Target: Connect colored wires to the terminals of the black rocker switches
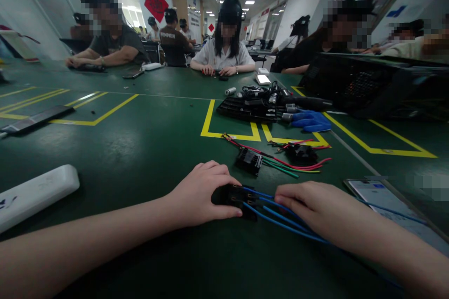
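My left hand (210,191) grips a black connector block (235,195) between thumb and fingers, low over the green table. Several blue wires (287,224) run from the block's right side toward the lower right. Just right of the block, my right hand (301,201) pinches one of these blue wires, its fingertips closed together. Past the hands lies another black connector (248,161) with red and green wires (280,166). Beside it sits a second wired black connector (300,153).
Behind are a pile of black cables and parts (252,107) and a blue glove (310,120). A phone (389,205) lies right, a white case (38,194) left. A black computer case (379,84) stands far right. A person (226,51) sits opposite.
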### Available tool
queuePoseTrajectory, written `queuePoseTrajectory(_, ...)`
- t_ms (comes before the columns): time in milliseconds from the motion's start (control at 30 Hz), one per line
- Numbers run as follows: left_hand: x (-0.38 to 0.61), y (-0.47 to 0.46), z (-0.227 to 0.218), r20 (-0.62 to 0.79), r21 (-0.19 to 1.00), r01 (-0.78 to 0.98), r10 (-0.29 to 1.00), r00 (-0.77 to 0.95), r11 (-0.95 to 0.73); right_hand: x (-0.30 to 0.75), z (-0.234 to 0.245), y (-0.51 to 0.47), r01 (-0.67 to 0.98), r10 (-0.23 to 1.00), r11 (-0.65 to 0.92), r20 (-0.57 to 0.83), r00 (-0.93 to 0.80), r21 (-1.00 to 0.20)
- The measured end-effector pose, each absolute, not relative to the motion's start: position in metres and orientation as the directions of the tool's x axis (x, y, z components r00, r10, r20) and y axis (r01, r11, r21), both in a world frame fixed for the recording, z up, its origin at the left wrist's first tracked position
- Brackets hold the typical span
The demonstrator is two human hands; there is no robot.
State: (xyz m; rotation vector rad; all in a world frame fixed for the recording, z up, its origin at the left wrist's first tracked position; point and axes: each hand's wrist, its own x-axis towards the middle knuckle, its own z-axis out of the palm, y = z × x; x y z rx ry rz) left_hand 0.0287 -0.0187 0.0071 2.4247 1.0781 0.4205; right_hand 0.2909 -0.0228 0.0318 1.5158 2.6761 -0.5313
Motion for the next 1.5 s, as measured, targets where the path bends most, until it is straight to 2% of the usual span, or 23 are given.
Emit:
queuePoseTrajectory(100, 0.028, -0.019, 0.006, 0.095, 0.518, 0.620, 0.760, 0.643, -0.589, 0.291, 0.036, -0.023, 0.823, 0.839, 0.536, 0.012, -0.544, -0.186)
queuePoseTrajectory(200, 0.028, -0.019, 0.006, 0.099, 0.515, 0.618, 0.757, 0.645, -0.594, 0.290, 0.040, -0.024, 0.759, 0.768, 0.634, 0.239, -0.594, -0.148)
queuePoseTrajectory(300, 0.028, -0.019, 0.006, 0.098, 0.511, 0.620, 0.757, 0.646, -0.595, 0.290, 0.041, -0.026, 0.725, 0.725, 0.675, 0.312, -0.615, -0.140)
queuePoseTrajectory(367, 0.028, -0.019, 0.006, 0.093, 0.507, 0.627, 0.761, 0.642, -0.591, 0.291, 0.039, -0.025, 0.752, 0.762, 0.640, 0.258, -0.594, -0.158)
queuePoseTrajectory(467, 0.029, -0.019, 0.006, 0.087, 0.504, 0.629, 0.759, 0.645, -0.592, 0.290, 0.035, -0.023, 0.812, 0.834, 0.541, 0.017, -0.552, -0.220)
queuePoseTrajectory(567, 0.028, -0.019, 0.005, 0.102, 0.505, 0.620, 0.755, 0.648, -0.601, 0.287, 0.033, -0.022, 0.849, 0.840, 0.456, -0.185, -0.510, -0.267)
queuePoseTrajectory(667, 0.028, -0.019, 0.004, 0.112, 0.504, 0.616, 0.753, 0.648, -0.605, 0.285, 0.033, -0.023, 0.862, 0.837, 0.422, -0.244, -0.489, -0.282)
queuePoseTrajectory(767, 0.028, -0.018, 0.004, 0.115, 0.513, 0.609, 0.752, 0.649, -0.605, 0.286, 0.033, -0.022, 0.863, 0.842, 0.427, -0.229, -0.489, -0.270)
queuePoseTrajectory(867, 0.028, -0.018, 0.004, 0.108, 0.523, 0.608, 0.754, 0.648, -0.597, 0.289, 0.034, -0.023, 0.853, 0.860, 0.474, -0.094, -0.501, -0.216)
queuePoseTrajectory(1000, 0.028, -0.018, 0.005, 0.097, 0.529, 0.615, 0.762, 0.640, -0.584, 0.290, 0.038, -0.027, 0.776, 0.790, 0.609, 0.206, -0.577, -0.165)
queuePoseTrajectory(1133, 0.029, -0.019, 0.005, 0.100, 0.533, 0.608, 0.757, 0.646, -0.589, 0.292, 0.038, -0.030, 0.716, 0.715, 0.685, 0.311, -0.626, -0.134)
queuePoseTrajectory(1233, 0.029, -0.019, 0.004, 0.111, 0.529, 0.606, 0.757, 0.644, -0.594, 0.294, 0.035, -0.027, 0.755, 0.764, 0.638, 0.244, -0.597, -0.150)
queuePoseTrajectory(1333, 0.028, -0.019, 0.004, 0.110, 0.534, 0.602, 0.754, 0.647, -0.594, 0.293, 0.031, -0.021, 0.816, 0.838, 0.532, 0.000, -0.546, -0.228)
queuePoseTrajectory(1400, 0.027, -0.019, 0.004, 0.108, 0.536, 0.599, 0.752, 0.650, -0.595, 0.292, 0.029, -0.019, 0.840, 0.844, 0.472, -0.140, -0.519, -0.266)
queuePoseTrajectory(1500, 0.027, -0.018, 0.006, 0.097, 0.531, 0.599, 0.745, 0.660, -0.599, 0.290, 0.029, -0.019, 0.853, 0.844, 0.444, -0.192, -0.501, -0.276)
